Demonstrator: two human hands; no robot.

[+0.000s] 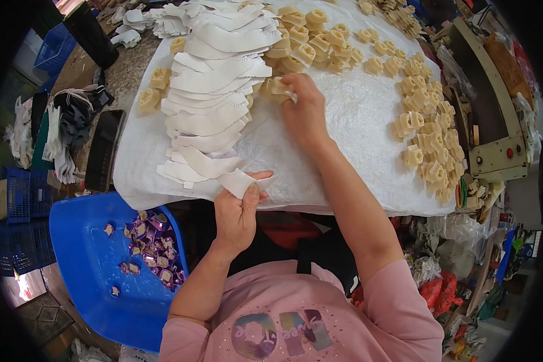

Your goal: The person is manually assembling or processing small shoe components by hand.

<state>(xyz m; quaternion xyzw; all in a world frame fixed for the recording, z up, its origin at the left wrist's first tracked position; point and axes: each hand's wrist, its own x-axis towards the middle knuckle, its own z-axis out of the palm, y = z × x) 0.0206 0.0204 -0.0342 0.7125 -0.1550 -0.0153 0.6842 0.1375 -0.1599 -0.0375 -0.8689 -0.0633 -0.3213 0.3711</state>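
My left hand (238,216) is at the table's near edge, its thumb pinching a white curved strip (236,183) with a toothed edge. Behind it lies a long, overlapping row of similar white strips (210,102), fanned out away from me. Farther forward, my right hand (306,113) has its fingers closed on a cream-coloured moulded piece (277,89), beside the right side of the row. A pile of the same chunky cream pieces (301,39) sits just beyond that hand. The undersides of both held things are hidden by my fingers.
More cream pieces (431,136) line the right side of the white-covered table (350,163). A blue tub (87,253) at lower left contains shiny purple-and-cream pieces (157,244). A dark flat phone-like object (104,149) lies left of the cloth. A metal machine frame (495,151) stands at right.
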